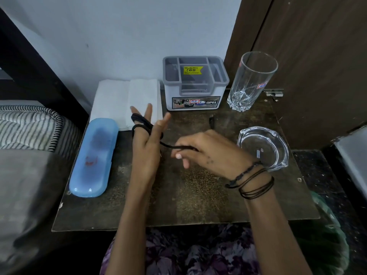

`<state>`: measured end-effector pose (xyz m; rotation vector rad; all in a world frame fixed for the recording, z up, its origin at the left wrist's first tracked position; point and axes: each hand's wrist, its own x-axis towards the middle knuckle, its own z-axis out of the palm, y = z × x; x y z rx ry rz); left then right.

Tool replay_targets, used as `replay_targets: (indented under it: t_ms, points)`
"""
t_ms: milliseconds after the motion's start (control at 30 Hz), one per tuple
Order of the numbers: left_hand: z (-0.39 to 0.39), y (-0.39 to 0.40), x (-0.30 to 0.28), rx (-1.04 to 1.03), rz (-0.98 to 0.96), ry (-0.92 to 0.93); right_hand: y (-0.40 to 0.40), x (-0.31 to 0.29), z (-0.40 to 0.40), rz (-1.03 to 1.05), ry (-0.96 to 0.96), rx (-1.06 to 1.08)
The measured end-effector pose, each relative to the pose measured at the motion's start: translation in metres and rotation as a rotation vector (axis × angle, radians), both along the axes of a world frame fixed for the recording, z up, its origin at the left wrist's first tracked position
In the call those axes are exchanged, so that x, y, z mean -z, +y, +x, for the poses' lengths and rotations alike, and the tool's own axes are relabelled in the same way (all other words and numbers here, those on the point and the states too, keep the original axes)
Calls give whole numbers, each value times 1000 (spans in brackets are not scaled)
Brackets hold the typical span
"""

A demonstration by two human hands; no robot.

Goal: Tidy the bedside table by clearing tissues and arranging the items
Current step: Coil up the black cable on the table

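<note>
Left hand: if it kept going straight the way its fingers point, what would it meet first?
Most likely the folded white tissues beyond the left hand, whose fingers are wound with black cord; its height above them is unclear.

Tabletop [198, 195] was worn, matt wood; blue case [93, 157] glossy plastic, tumbler [251, 80] and ashtray [264, 147] clear glass, tissues [127, 96] soft paper.
</note>
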<state>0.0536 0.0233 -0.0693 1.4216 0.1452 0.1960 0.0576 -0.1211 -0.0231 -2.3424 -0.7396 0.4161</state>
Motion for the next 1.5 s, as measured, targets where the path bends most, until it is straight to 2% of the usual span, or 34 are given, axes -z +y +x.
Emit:
replay_targets:
  t_ms: [100, 200, 367, 500, 600, 700, 767, 867, 967, 1067, 1400, 1500]
  points:
    - [-4, 2, 0, 118, 237, -27, -11, -11, 4, 133, -190, 132]
    - [-5, -3, -7, 269, 251, -27, -19, -13, 5, 349, -193, 267]
    - [-9, -4, -11, 596, -48, 66, -23, -5, 10, 641, -201, 526]
    - [-15, -7, -16, 695, -491, -61, -12, 6, 10, 558, -111, 534]
    - [-15, -7, -21, 630, -680, -110, -1, 12, 7, 333, -26, 458]
    - [-10, -6, -23, 439, -919, -89, 9, 14, 3, 182, 105, 319]
    - [-6, -6, -22, 302, -855, -88, 13, 13, 2, 129, 141, 266]
    - [-2, -8, -18, 149, -588, -94, 8, 10, 3, 66, 147, 195]
    - [-2, -8, -15, 63, -388, -107, 1, 5, 3, 45, 171, 127]
    - [-1, -3, -12, 0, -233, -69, -6, -3, 2, 74, 165, 150]
    - [5, 4, -11, -49, -588, 40, -23, -20, -1, 244, 104, 174]
    - [7, 8, -7, -62, -588, 60, -23, -22, -2, 234, 89, 150]
